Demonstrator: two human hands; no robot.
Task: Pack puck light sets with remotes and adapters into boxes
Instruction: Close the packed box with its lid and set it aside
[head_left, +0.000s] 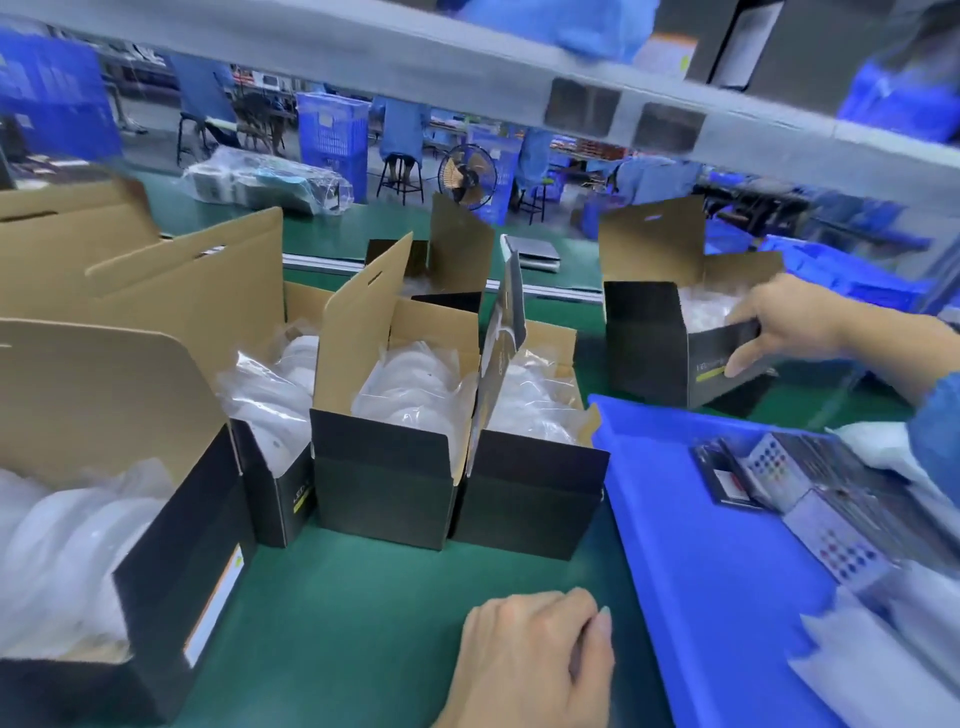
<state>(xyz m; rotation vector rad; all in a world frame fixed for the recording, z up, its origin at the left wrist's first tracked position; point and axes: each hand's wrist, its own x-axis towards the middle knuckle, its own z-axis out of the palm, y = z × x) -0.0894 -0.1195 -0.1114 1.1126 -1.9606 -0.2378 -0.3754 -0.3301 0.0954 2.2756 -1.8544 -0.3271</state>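
Several open black boxes with brown inner flaps stand on the green belt, each holding bagged white puck lights (410, 387). My right hand (779, 325) reaches to the far right and grips the near rim of one such box (649, 353), thumb on its outer wall and fingers inside. My left hand (535, 660) rests on the belt near the front with its fingers loosely curled and nothing in it. A blue tray (691, 519) at the right holds remotes (774, 467) with coloured buttons and bagged white parts.
A large open box (156, 530) with bagged lights stands at the front left. A grey shelf beam (467, 67) runs overhead. Blue crates (332, 135), stools, a fan (467, 174) and seated people fill the background. Bagged goods lie on the far belt.
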